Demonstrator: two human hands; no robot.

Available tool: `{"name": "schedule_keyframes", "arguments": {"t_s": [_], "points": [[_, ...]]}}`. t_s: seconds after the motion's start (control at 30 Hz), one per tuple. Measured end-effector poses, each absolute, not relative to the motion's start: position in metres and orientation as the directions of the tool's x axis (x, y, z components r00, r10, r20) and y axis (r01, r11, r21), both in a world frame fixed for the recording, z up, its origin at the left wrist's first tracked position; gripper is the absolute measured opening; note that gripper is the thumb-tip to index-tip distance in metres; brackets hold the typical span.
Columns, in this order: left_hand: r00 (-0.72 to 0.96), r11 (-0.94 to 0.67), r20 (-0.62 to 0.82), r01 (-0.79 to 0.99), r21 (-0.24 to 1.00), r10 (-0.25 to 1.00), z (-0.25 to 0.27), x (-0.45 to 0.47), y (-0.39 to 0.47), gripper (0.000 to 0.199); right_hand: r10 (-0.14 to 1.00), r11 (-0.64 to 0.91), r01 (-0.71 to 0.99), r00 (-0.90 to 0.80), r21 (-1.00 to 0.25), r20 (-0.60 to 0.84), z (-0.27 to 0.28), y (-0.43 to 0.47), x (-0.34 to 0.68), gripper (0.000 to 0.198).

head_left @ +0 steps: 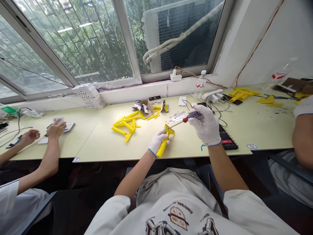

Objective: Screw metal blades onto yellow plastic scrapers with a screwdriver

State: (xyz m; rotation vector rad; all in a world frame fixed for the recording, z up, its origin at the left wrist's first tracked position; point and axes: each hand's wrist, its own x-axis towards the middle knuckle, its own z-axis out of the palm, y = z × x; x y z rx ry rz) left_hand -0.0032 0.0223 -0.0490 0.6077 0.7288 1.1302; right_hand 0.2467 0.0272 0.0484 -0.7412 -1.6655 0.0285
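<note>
Item 1: yellow scraper [164, 141], plastic handle with a metal blade at its head. Held upright-tilted above the near edge of the pale green table [97, 143]. The left hand [157, 141], in a white knit glove, is closed round the handle; the lower handle end sticks out below the fist. The blade is thin and pale against the table, so its outline is hard to make out.

Item 2: screwdriver [192, 116], dark translucent handle with a red collar. Just right of the scraper and above it, tip pointing toward the scraper's head. The right hand [207, 127], gloved likewise, is wrapped round it; most of the handle is hidden in the fist, and the tip is too small to see.

Item 3: pile of yellow scraper handles [126, 125], left of the held scraper, on the table.

Item 4: small opened cardboard boxes [144, 107], behind the scraper, toward the window; contents unreadable.

Item 5: black phone [226, 138], right of the scraper, partly covered by the right hand; screen pixelated.

Item 6: co-worker's hands [55, 129], far left of the scraper, holding a small white object, unclear. Another person's arm [302, 137], far right, cut off by the frame.
</note>
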Motion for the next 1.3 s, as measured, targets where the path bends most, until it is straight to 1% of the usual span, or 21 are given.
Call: {"name": "schedule_keyframes", "arguments": {"t_s": [0.03,0.1,0.23,0.4,0.53,0.67,0.73,0.83,0.9,1.03,1.13,1.23,1.3], "points": [[0.253,0.319,-0.206,-0.578,0.752,0.945,-0.048,-0.003,0.022,0.063,0.467,0.788,0.465,-0.024,-0.403,0.884,0.047,0.027,0.244,0.050],[0.256,0.323,-0.208,-0.587,0.742,0.944,-0.047,-0.004,0.022,0.062,0.478,0.774,0.472,0.005,-0.423,0.879,0.048,0.024,0.238,0.046],[0.256,0.340,-0.226,-0.631,0.698,0.940,-0.045,-0.007,0.021,0.060,0.584,0.733,0.440,-0.015,-0.520,0.811,0.058,0.013,0.234,0.040],[0.260,0.335,-0.216,-0.636,0.695,0.941,-0.047,-0.007,0.022,0.059,0.567,0.706,0.514,0.004,-0.488,0.824,0.068,0.008,0.239,0.033],[0.256,0.319,-0.201,-0.612,0.723,0.946,-0.048,-0.006,0.022,0.057,0.599,0.660,0.511,0.086,-0.551,0.796,0.065,0.013,0.238,0.037],[0.258,0.319,-0.199,-0.612,0.723,0.945,-0.048,-0.006,0.021,0.059,0.588,0.642,0.487,0.183,-0.593,0.788,0.056,0.020,0.235,0.044],[0.255,0.323,-0.205,-0.621,0.714,0.945,-0.048,-0.006,0.022,0.059,0.583,0.631,0.511,0.183,-0.584,0.791,0.052,0.023,0.234,0.043],[0.243,0.323,-0.216,-0.630,0.706,0.946,-0.048,-0.006,0.021,0.055,0.562,0.616,0.577,0.154,-0.536,0.812,0.052,0.022,0.234,0.036],[0.236,0.326,-0.226,-0.628,0.707,0.945,-0.046,-0.006,0.021,0.053,0.556,0.610,0.605,0.133,-0.511,0.821,0.055,0.020,0.234,0.036],[0.218,0.311,-0.223,-0.619,0.721,0.950,-0.045,-0.004,0.020,0.057,0.561,0.632,0.576,0.121,-0.519,0.819,0.060,0.017,0.230,0.043],[0.171,0.278,-0.220,-0.620,0.733,0.960,-0.045,-0.003,0.020,0.061,0.567,0.624,0.566,0.148,-0.539,0.811,0.063,0.018,0.230,0.039],[0.130,0.237,-0.200,-0.620,0.748,0.971,-0.046,-0.003,0.021,0.065,0.614,0.578,0.577,0.159,-0.578,0.773,0.066,0.021,0.239,0.028],[0.103,0.212,-0.189,-0.617,0.758,0.977,-0.047,-0.005,0.022,0.069,0.684,0.535,0.594,0.114,-0.601,0.721,0.069,0.023,0.251,0.024]]}}
